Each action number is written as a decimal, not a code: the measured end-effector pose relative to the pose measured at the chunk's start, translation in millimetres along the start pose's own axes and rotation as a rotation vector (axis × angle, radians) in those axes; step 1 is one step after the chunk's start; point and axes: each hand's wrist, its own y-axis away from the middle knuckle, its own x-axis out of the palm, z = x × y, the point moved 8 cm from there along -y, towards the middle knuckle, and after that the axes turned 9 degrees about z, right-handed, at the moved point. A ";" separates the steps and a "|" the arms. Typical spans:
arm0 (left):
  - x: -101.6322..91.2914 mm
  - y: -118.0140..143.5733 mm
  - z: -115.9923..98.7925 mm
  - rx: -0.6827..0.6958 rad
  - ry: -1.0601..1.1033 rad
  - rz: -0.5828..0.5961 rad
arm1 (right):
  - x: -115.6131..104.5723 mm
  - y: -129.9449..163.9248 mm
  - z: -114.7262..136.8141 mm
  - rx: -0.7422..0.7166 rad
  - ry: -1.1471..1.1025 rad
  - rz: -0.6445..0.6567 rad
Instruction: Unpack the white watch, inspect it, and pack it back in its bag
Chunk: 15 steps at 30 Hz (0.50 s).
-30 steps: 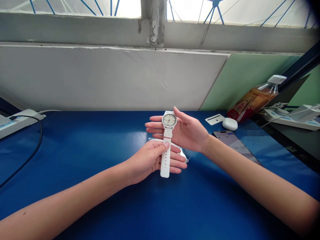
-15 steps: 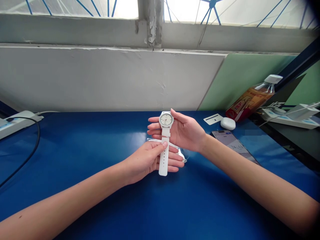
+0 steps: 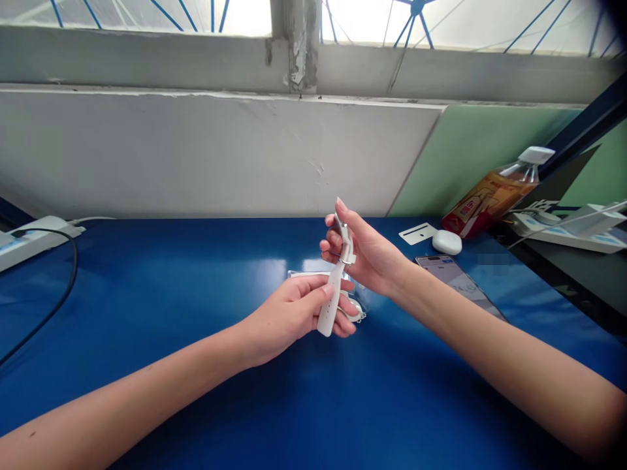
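A plain white rubber-strapped wristwatch shows over a glossy deep blue table top. A leaning plastic bottle wears an orange and red label with a white cap.

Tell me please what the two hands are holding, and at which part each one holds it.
Both hold one white wristwatch. The right hand grips its case end, edge-on to the camera; the left hand pinches the lower strap.

Both hands hold white watch edge-on above blue table: right hand grips case, left hand pinches strap. Clear bag under them. Phone, bottle right.
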 end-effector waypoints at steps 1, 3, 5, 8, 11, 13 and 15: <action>1.9 0.0 0.6 -0.003 0.014 0.021 | -0.9 -0.2 -0.5 -0.006 0.014 -0.014; 5.9 0.2 1.1 -0.003 0.055 0.063 | -1.5 -1.0 -1.5 -0.013 0.036 -0.023; 8.9 0.6 1.0 -0.005 0.086 0.092 | -1.7 -1.6 -1.5 -0.024 0.054 -0.023; 9.5 0.8 1.1 -0.024 0.092 0.096 | 1.3 -1.0 1.3 -0.052 0.083 0.013; 6.5 0.5 -1.0 -0.014 0.090 0.075 | 11.7 0.9 -1.6 0.002 0.088 0.138; 4.4 0.3 -2.2 -0.001 0.098 0.066 | 20.3 2.9 -5.5 0.056 0.063 0.245; 3.4 0.1 -1.6 -0.003 0.116 0.067 | 26.8 4.4 -6.9 0.077 0.020 0.325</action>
